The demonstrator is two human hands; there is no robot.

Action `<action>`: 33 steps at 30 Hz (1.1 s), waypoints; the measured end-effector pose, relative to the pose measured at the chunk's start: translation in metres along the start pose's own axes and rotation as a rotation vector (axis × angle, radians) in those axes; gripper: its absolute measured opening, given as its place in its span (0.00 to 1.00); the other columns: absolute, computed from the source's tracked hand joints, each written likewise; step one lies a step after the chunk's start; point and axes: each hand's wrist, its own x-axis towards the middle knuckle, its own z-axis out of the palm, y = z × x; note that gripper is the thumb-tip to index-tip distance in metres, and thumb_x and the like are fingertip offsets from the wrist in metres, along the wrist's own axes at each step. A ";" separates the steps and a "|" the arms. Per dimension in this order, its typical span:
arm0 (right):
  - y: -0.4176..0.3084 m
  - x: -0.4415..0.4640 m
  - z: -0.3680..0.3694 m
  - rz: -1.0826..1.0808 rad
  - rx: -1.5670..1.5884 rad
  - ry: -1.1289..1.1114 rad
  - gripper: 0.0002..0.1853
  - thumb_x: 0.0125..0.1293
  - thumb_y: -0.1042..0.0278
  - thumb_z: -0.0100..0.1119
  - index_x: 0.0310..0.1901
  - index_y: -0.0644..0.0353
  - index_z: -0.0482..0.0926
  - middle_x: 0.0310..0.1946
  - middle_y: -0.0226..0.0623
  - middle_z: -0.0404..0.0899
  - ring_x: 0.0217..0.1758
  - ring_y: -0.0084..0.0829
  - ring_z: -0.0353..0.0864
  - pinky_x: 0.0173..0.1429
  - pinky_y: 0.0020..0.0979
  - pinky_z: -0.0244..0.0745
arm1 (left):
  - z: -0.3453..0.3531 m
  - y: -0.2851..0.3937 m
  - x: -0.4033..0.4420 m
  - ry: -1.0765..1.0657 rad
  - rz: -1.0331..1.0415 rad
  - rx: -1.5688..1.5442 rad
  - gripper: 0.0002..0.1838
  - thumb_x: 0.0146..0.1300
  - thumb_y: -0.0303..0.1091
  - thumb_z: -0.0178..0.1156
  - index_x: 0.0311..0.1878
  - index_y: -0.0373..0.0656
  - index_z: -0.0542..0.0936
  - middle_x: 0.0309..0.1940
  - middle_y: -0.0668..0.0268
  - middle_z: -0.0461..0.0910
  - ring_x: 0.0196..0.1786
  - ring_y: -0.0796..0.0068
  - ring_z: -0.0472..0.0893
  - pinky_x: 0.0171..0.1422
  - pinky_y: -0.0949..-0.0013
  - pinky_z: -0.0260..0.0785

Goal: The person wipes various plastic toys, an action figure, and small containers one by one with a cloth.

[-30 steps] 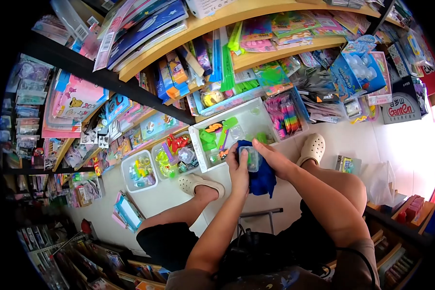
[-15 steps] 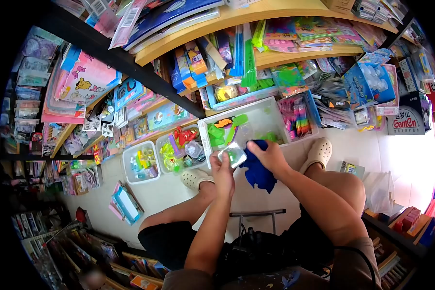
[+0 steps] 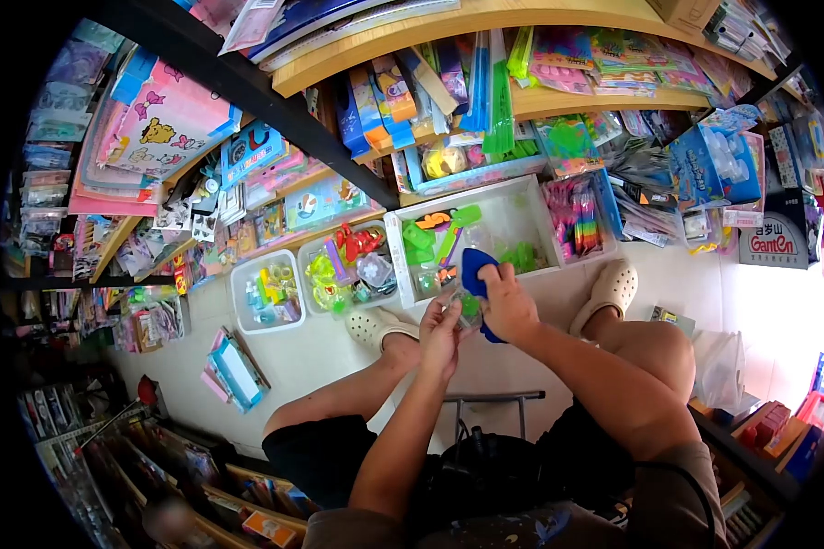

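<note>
My left hand [image 3: 439, 337] pinches a small clear plastic container [image 3: 470, 311] with something green showing through it. My right hand [image 3: 509, 304] is closed on a dark blue cloth [image 3: 476, 267], pressed against the container's side. Part of the cloth and of the container is hidden behind the fingers. Just beyond both hands is a white bin [image 3: 396, 261] with green toy pieces [image 3: 418, 240] at its left and more green items [image 3: 522, 256] at its right.
To the left on the floor stand two clear tubs, one with small colourful toys [image 3: 275, 291], one with red and yellow-green toys [image 3: 352, 242]. Shelves [image 3: 604, 99] packed with stationery rise ahead. A stool leg frame [image 3: 494, 398] sits between my knees; a plastic bag [image 3: 721, 371] lies at right.
My right hand has brought the blue cloth up and round against the clear container, which has turned and dropped slightly in my left hand. The view has shifted a little.
</note>
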 end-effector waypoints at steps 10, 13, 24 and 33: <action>0.008 0.006 -0.006 0.214 -0.107 -0.248 0.19 0.56 0.66 0.56 0.50 0.60 0.68 0.50 0.49 0.70 0.47 0.52 0.76 0.50 0.45 0.73 | -0.168 0.018 0.064 0.775 0.180 -0.387 0.14 0.66 0.39 0.50 0.49 0.42 0.72 0.44 0.62 0.76 0.43 0.65 0.76 0.45 0.57 0.73; 0.000 0.003 -0.016 0.160 -0.066 -0.247 0.19 0.56 0.65 0.57 0.49 0.59 0.68 0.49 0.47 0.70 0.45 0.53 0.76 0.49 0.45 0.73 | -0.259 0.008 0.084 1.115 0.053 -0.054 0.16 0.61 0.43 0.55 0.35 0.38 0.78 0.19 0.62 0.73 0.16 0.71 0.71 0.15 0.67 0.62; 0.010 -0.017 -0.058 0.143 0.028 -0.164 0.17 0.54 0.67 0.59 0.45 0.60 0.70 0.44 0.46 0.71 0.43 0.52 0.75 0.46 0.45 0.73 | -0.237 0.015 0.113 1.503 -0.112 0.984 0.24 0.54 0.40 0.63 0.47 0.33 0.71 0.44 0.52 0.72 0.47 0.54 0.71 0.51 0.52 0.65; 0.006 -0.034 -0.085 0.106 0.157 -0.178 0.17 0.54 0.68 0.60 0.45 0.60 0.70 0.42 0.44 0.70 0.43 0.51 0.75 0.45 0.42 0.72 | -0.098 -0.025 0.165 -0.232 0.510 1.682 0.16 0.52 0.21 0.53 0.46 0.37 0.70 0.46 0.52 0.72 0.54 0.52 0.70 0.57 0.55 0.62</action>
